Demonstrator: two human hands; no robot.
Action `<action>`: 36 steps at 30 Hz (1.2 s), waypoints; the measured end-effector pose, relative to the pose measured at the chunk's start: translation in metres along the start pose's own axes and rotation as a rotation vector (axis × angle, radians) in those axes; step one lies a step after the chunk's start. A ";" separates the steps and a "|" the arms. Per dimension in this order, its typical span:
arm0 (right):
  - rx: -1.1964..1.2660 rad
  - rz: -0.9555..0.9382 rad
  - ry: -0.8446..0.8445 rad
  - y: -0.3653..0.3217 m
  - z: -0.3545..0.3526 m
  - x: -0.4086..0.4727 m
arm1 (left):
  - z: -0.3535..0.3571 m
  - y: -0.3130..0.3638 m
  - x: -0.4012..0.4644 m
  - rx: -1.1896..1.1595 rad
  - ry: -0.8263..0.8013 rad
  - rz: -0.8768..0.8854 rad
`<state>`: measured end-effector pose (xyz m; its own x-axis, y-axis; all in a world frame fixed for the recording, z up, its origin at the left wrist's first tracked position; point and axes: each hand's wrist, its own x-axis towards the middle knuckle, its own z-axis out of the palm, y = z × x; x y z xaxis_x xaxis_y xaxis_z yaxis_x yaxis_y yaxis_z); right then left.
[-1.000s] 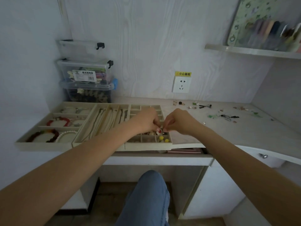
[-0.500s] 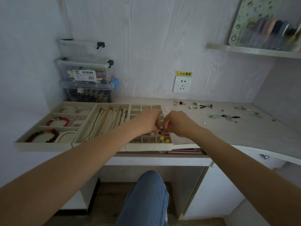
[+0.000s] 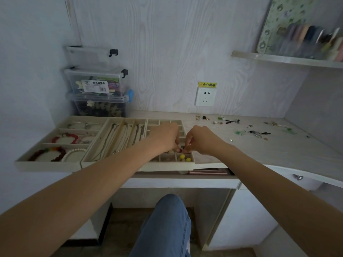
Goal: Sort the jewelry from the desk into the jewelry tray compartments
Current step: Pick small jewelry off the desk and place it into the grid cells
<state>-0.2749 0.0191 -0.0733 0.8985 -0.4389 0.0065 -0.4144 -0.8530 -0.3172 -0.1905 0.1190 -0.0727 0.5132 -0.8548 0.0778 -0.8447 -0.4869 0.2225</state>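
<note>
Both hands are down over the small-compartment section of the jewelry tray (image 3: 167, 166), just left of center frame. The left hand (image 3: 165, 137) has its fingers curled downward into the grid, and the right hand (image 3: 201, 139) is curled the same way right beside it, fingertips nearly meeting. Between the fingertips there's a tiny reddish piece (image 3: 179, 150), but honestly it's too small to say which hand's grip actually has it, or if both are pinching it. So both grips are closed-ish around something little; can't tell more than that.

Just below the fingers, the near-right compartment holds two yellow beads (image 3: 185, 158). To the left, the middle section has chains (image 3: 118, 140) laid in long slots, and the far left section has a red bracelet (image 3: 65, 136), a dark beaded bracelet (image 3: 46, 153) and a pearl bracelet (image 3: 73, 153).

The rest of the loose jewelry (image 3: 254, 131) is scattered on the tabletop (image 3: 278, 149) in the right-center of the frame, well apart from the tray. Clear storage boxes (image 3: 98, 86) are stacked at upper left behind the tray, a wall socket (image 3: 205, 96) sits mid-frame, and a shelf (image 3: 285, 59) is at upper right.
</note>
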 end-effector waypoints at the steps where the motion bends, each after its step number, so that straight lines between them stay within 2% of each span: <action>1: -0.004 -0.001 0.004 0.000 0.000 0.000 | 0.000 0.000 0.001 0.032 0.008 -0.006; 12: -0.177 -0.002 -0.010 -0.010 -0.002 0.002 | -0.001 0.001 0.004 0.102 -0.059 -0.014; 21: -0.130 -0.027 -0.113 -0.008 -0.008 0.004 | -0.004 -0.007 -0.003 -0.017 -0.020 0.041; 28: -0.138 -0.018 -0.115 -0.008 -0.007 0.002 | -0.009 -0.008 -0.015 0.165 -0.119 0.127; 36: -0.261 -0.010 -0.047 -0.018 -0.004 -0.001 | -0.015 -0.002 -0.019 0.184 -0.164 0.108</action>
<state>-0.2687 0.0337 -0.0642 0.9061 -0.4214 -0.0376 -0.4230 -0.9040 -0.0622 -0.1959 0.1391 -0.0597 0.3994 -0.9141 -0.0706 -0.9145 -0.4026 0.0395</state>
